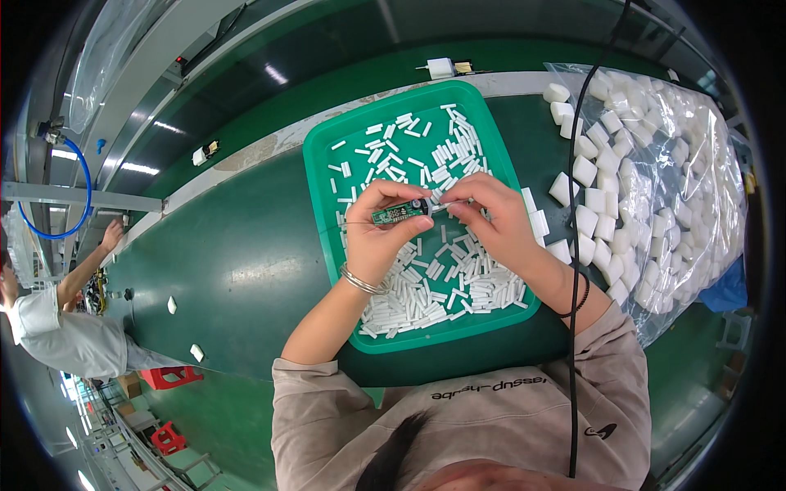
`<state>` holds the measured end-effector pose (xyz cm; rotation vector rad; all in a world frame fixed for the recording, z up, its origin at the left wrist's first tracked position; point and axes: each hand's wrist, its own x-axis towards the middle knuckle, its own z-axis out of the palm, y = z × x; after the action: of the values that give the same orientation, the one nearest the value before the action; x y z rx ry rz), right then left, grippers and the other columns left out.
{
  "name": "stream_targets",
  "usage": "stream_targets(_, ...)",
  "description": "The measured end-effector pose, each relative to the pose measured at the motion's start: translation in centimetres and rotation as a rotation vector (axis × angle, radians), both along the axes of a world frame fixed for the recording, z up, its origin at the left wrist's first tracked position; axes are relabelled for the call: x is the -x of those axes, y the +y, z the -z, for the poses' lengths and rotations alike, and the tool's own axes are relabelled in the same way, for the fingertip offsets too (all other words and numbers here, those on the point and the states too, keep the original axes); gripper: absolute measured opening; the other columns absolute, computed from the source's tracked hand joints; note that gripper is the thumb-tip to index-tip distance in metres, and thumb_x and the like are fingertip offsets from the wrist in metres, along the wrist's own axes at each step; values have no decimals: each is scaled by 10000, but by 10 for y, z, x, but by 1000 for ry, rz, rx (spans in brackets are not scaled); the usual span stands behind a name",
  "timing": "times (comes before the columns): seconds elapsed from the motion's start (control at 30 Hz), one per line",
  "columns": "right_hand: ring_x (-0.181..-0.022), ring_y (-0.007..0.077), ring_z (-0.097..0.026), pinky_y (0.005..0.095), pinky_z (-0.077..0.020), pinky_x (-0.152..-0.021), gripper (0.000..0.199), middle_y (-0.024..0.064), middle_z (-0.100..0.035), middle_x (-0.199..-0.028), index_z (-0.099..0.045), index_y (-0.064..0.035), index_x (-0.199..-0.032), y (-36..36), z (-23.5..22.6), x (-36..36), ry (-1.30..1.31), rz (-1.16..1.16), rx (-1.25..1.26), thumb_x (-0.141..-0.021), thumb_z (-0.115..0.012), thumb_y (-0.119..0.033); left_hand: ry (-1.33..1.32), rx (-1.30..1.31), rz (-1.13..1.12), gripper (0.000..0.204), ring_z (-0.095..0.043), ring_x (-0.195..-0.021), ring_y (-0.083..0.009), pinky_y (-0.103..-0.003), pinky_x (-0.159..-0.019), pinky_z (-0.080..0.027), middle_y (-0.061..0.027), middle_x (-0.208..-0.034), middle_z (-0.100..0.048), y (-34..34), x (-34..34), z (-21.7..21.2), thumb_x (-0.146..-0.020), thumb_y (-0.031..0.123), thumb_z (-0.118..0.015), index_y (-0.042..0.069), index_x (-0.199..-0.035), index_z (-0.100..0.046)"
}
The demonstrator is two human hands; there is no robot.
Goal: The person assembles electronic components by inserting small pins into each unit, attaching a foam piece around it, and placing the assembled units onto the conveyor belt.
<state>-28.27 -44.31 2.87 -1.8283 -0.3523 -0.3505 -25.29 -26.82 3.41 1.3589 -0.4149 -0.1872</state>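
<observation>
Over a green plastic tray (446, 337), my left hand (368, 237) is closed around a small green circuit board (395, 214) with a dark round part at its right end. A thin wire sticks out to the left of the board. My right hand (498, 219) pinches a small white piece (440, 207) against that right end; the fingertips hide most of it. Many short white strips (409, 307) lie loose in the tray beneath both hands.
A clear plastic bag (696, 188) with many white blocks (606, 168) lies to the right. A black cable (574, 368) hangs down past my right arm. White assemblies (440, 68) rest on the green conveyor belt beyond the table. At far left another person (74, 331) reaches toward the line.
</observation>
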Motion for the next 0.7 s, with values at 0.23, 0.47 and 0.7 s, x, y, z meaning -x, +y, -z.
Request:
stream_targets(0.23, -666, 186, -574, 252, -458, -546, 105, 81, -568, -763, -593, -13, -818, -1, 0, 2, -51, 49, -35, -715, -606, 7, 32, -90, -28, 278, -574, -840, -145, -260, -756, -478, -85, -898, -592, -3, 3, -5, -656, -40, -679, 6, -899, -551)
stream_targets(0.47, -599, 204, -562, 255, -447, -520, 150, 63, -560, -686, -608, -36, -794, 2, 1, 9, -310, 104, 208, -657, -666, -61, 264, -22, -28, 205, -576, -698, -117, -221, -589, -489, -93, -831, -594, -2, 3, -5, -737, 18, -637, -15, -909, -530)
stream_targets(0.7, -611, 209, -533, 274, -434, -502, 198, 49, -551, -703, -576, -28, -764, -6, -8, 9, -551, 149, 486, -600, -685, -44, 307, -30, -7, 211, -572, -684, -110, -212, -561, -469, -92, -836, -611, -8, 3, -4, -742, 38, -637, 4, -921, -530)
